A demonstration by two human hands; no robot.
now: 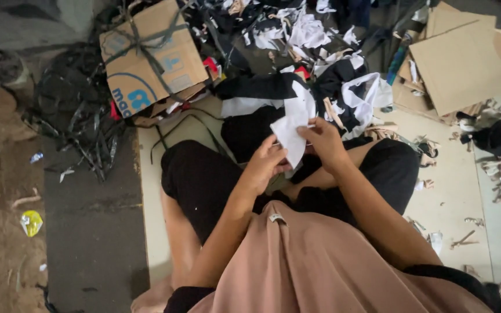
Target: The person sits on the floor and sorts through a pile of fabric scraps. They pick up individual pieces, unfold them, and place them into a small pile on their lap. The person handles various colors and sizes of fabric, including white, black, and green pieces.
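Together, both hands, left (264, 165) and right (323, 142), pinch the white fabric scrap (293, 128) between them.

Cardboard sheets (459, 64) cut off top-right

Scrap pile (297, 69) blocks ahead; bare mat (453, 191) right open.

both forearms extend forward from the lower frame and converge above the crossed legs. left hand (265, 165): wrist bent slightly inward, fingers curled, thumb and fingertips pinched together near the right hand. right hand (324, 142): held a little higher and farther forward, back of hand toward the camera, fingers flexed and closed in a pinch. the two hands are just beside each other, nearly touching. both forearms bare.
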